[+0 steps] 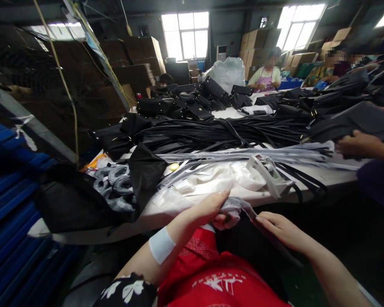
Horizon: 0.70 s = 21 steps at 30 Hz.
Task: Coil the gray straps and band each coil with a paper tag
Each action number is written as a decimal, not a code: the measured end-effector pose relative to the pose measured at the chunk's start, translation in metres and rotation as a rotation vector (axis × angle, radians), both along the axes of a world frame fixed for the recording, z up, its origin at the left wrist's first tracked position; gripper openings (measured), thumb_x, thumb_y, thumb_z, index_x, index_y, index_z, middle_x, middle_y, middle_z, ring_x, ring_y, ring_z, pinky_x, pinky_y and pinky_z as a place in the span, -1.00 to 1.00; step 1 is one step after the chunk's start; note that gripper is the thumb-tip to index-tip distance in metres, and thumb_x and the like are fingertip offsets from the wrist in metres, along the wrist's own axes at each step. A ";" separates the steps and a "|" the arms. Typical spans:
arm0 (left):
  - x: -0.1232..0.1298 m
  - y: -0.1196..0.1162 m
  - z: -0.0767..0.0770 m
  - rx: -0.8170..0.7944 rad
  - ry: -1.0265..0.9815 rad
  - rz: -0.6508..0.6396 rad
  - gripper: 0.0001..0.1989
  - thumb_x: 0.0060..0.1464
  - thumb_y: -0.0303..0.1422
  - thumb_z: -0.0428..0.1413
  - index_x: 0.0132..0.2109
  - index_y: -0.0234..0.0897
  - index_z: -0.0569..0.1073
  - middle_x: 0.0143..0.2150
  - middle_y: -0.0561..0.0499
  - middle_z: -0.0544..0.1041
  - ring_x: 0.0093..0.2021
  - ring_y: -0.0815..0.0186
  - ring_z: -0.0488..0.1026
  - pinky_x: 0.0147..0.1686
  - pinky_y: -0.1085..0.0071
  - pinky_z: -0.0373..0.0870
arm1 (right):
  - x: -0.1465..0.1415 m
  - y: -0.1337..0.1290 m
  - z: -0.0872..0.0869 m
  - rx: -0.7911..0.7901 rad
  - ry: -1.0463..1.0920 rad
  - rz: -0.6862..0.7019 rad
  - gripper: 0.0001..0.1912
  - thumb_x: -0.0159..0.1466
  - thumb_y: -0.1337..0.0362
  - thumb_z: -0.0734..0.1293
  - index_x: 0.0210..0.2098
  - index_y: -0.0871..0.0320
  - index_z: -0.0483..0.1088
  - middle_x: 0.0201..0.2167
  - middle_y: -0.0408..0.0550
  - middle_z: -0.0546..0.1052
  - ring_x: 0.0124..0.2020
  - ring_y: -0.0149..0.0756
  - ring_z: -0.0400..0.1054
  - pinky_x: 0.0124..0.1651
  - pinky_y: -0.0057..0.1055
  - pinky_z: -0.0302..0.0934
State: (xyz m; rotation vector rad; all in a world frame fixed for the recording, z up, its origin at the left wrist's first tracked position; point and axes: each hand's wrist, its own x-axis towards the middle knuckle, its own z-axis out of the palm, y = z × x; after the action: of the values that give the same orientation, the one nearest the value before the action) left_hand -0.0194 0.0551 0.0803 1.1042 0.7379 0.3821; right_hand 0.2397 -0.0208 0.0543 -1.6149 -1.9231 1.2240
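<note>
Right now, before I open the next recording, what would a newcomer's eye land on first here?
Probably the bright red garment with white print, at bottom center. Just above it, the left hand grips a bunched gray strip while the right hand pinches its length. Beyond, a long heap of black straps stretches across the table.

Held by me: thin grey plastic-looking strip point(248, 209), wrinkled, soft sheen. Twelve o'clock: long flat black straps point(192, 133), smooth, leather-like. Ten o'clock: coiled grey rolls point(119, 181), shiny.
</note>
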 end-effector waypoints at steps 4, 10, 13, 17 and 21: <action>-0.006 0.022 0.013 -0.363 -0.194 0.006 -0.20 0.32 0.03 -0.45 -0.43 -0.41 0.48 -0.84 0.22 -0.05 -0.81 0.43 -0.01 -0.63 0.47 0.25 | -0.012 0.005 -0.009 -0.057 0.195 -0.094 -0.47 0.29 -0.13 0.21 -0.08 0.20 0.44 -0.39 -0.06 0.49 -0.37 -0.25 0.36 -0.30 -0.38 0.25; 0.011 0.042 0.030 0.050 -0.495 0.423 -0.43 0.37 -0.11 -0.32 -0.18 -0.42 0.45 -0.56 0.11 0.27 -0.53 0.41 0.29 -0.16 0.36 0.41 | -0.059 0.015 -0.013 -0.156 0.242 -0.154 -0.50 0.17 -0.13 0.34 -0.20 0.21 0.42 -0.49 -0.13 0.41 -0.49 -0.35 0.25 -0.43 -0.44 0.17; 0.020 0.040 0.014 0.679 -0.126 0.541 -0.55 0.27 -0.01 -0.12 -0.18 -0.34 0.39 -0.34 -0.05 0.40 -0.28 0.23 0.40 -0.06 0.25 0.35 | -0.078 0.009 0.006 -0.388 0.504 0.076 -0.51 0.25 -0.14 0.29 -0.28 0.22 0.43 -0.63 -0.23 0.30 -0.58 -0.44 0.17 -0.45 -0.48 0.14; 0.016 0.024 -0.005 1.181 0.366 0.097 -0.52 0.23 0.03 -0.11 -0.24 -0.32 0.39 -0.33 -0.13 0.44 -0.31 0.15 0.40 -0.21 0.26 0.33 | -0.067 0.011 0.037 -0.392 0.751 0.043 -0.55 0.26 -0.10 0.31 -0.34 0.22 0.41 -0.70 -0.28 0.25 -0.65 -0.48 0.15 -0.46 -0.50 0.17; 0.000 0.016 0.000 1.155 0.574 -0.179 -0.45 0.26 0.02 -0.18 -0.40 -0.28 0.46 -0.50 -0.03 0.43 -0.48 0.28 0.34 -0.39 0.38 0.23 | -0.047 0.024 0.047 -0.279 0.376 0.030 -0.56 0.22 -0.10 0.34 -0.30 0.22 0.43 -0.59 -0.17 0.41 -0.64 -0.45 0.21 -0.57 -0.54 0.12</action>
State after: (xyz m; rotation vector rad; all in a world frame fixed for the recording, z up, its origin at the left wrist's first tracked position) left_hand -0.0194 0.0712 0.0803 2.4199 0.9177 0.3318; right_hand 0.1923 0.0028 0.1009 -1.3552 -1.6025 1.7301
